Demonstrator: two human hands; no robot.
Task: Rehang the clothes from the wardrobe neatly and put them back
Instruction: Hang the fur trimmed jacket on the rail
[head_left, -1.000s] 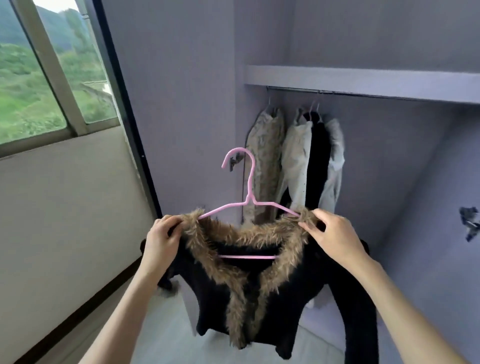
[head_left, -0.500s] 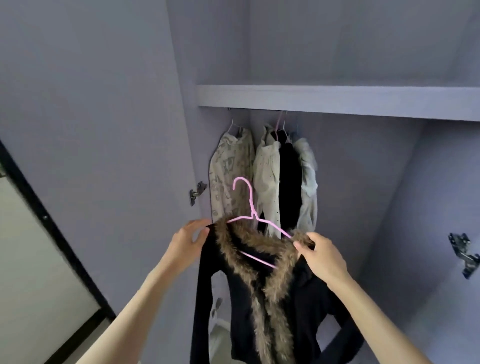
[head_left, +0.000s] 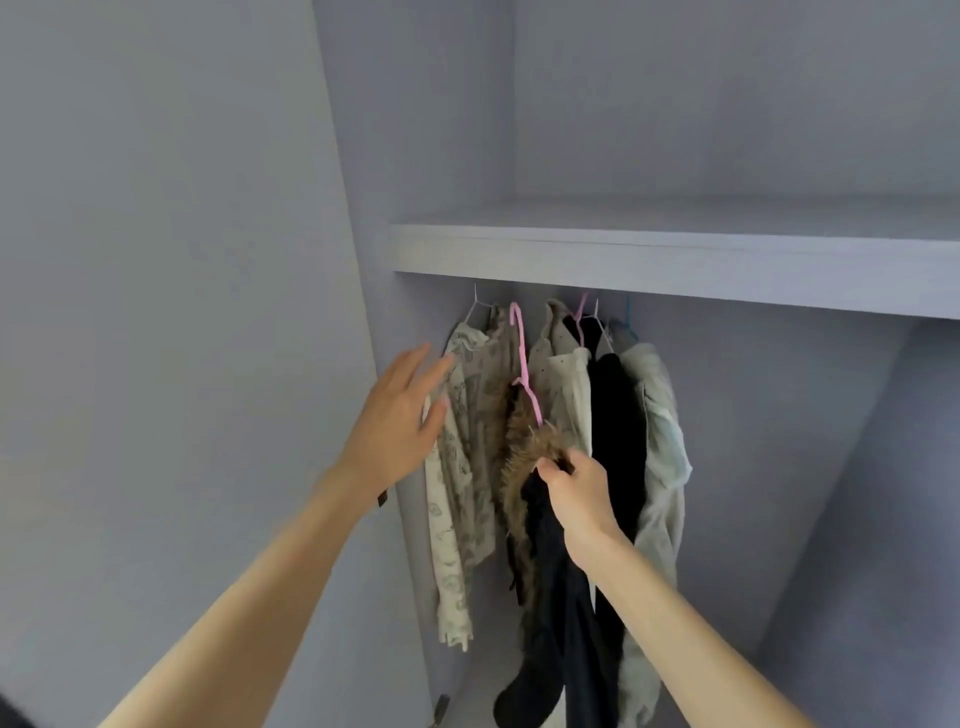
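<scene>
A black jacket with a brown fur collar (head_left: 527, 441) hangs on a pink hanger (head_left: 522, 358), turned edge-on between the clothes in the wardrobe. The hanger's hook reaches up near the underside of the shelf; the rail itself is hidden. My right hand (head_left: 576, 493) grips the jacket's fur-trimmed shoulder. With fingers spread, my left hand (head_left: 402, 410) is against the patterned cream garment (head_left: 462, 467) at the left end.
A cream shirt (head_left: 563, 395), a black garment (head_left: 618, 431) and a pale grey-green one (head_left: 662, 431) hang to the right. The shelf (head_left: 675, 260) runs above them. The wardrobe's side wall (head_left: 358, 208) stands close on the left.
The jacket has been lifted up and into the wardrobe between the hanging clothes. My left hand let go of its shoulder and moved to the patterned garment. The view tilted up.
</scene>
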